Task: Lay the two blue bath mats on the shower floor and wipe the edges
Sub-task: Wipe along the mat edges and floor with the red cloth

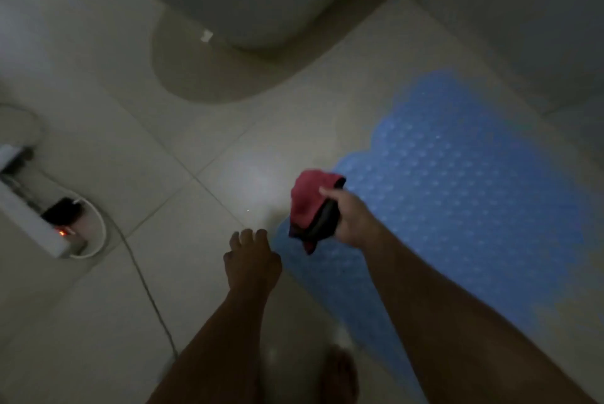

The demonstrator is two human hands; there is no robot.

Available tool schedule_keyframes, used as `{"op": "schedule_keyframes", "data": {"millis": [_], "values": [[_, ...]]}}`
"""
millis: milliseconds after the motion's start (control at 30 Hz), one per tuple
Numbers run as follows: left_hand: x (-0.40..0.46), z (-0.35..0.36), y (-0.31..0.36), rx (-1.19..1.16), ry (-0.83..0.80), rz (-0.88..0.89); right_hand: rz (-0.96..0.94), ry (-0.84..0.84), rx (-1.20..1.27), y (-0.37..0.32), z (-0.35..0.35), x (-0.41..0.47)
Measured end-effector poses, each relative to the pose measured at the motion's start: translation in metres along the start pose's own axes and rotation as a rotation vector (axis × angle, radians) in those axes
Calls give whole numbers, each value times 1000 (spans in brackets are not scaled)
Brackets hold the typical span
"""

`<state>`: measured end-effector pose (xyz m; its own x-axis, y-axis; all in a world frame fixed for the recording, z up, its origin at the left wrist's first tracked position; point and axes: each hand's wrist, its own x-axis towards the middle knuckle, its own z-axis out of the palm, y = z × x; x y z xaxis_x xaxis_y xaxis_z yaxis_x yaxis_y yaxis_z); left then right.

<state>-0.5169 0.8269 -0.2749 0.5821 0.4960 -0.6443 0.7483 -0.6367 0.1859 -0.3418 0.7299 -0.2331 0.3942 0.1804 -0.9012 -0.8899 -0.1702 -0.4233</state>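
A blue bath mat [457,191] with a bumpy surface lies flat on the pale tiled floor at the right, running from near the wall down to the bottom edge. My right hand [349,217] is above the mat's left edge and grips a bunched red and dark cloth [310,204]. My left hand [251,256] hangs over the tiles just left of the mat's near corner. Its fingers are loosely curled downward and I see nothing in it. Only one mat is visible in the dim, blurred view.
A white toilet base [261,4] stands at the top with a wet patch [209,76] in front. At the left is a white device [39,227] with a small red light and a cable [143,282] across the tiles. My bare foot [340,371] is at the bottom.
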Motion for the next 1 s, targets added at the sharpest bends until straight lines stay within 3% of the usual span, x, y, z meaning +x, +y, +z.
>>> {"op": "schedule_keyframes", "data": {"millis": [100, 200, 267, 333, 400, 533, 633, 733, 867, 1000], "values": [[44, 38, -21, -77, 177, -1, -304, 30, -224, -33, 26, 78], [76, 63, -46, -113, 341, 17, -701, 100, -726, -44, 54, 120], [85, 71, -67, -99, 395, -4, -901, 38, -1045, -17, 70, 138], [91, 73, -86, -101, 405, -25, -941, -91, -1392, 36, 78, 157], [92, 74, -102, -143, 416, -86, -1036, -99, -1656, 100, 80, 167], [93, 70, -124, -169, 401, -109, -1260, -319, -1844, 185, 73, 151], [94, 67, -127, -158, 423, -104, -1365, -449, -1978, 172, 51, 149], [102, 63, -119, -132, 399, -68, -1362, -435, -2146, 113, 29, 160], [110, 54, -94, -100, 367, 6, -1131, -97, -2092, 38, -3, 169], [126, 48, -67, -58, 357, 98, -904, 88, -2014, -6, -30, 170]]}}
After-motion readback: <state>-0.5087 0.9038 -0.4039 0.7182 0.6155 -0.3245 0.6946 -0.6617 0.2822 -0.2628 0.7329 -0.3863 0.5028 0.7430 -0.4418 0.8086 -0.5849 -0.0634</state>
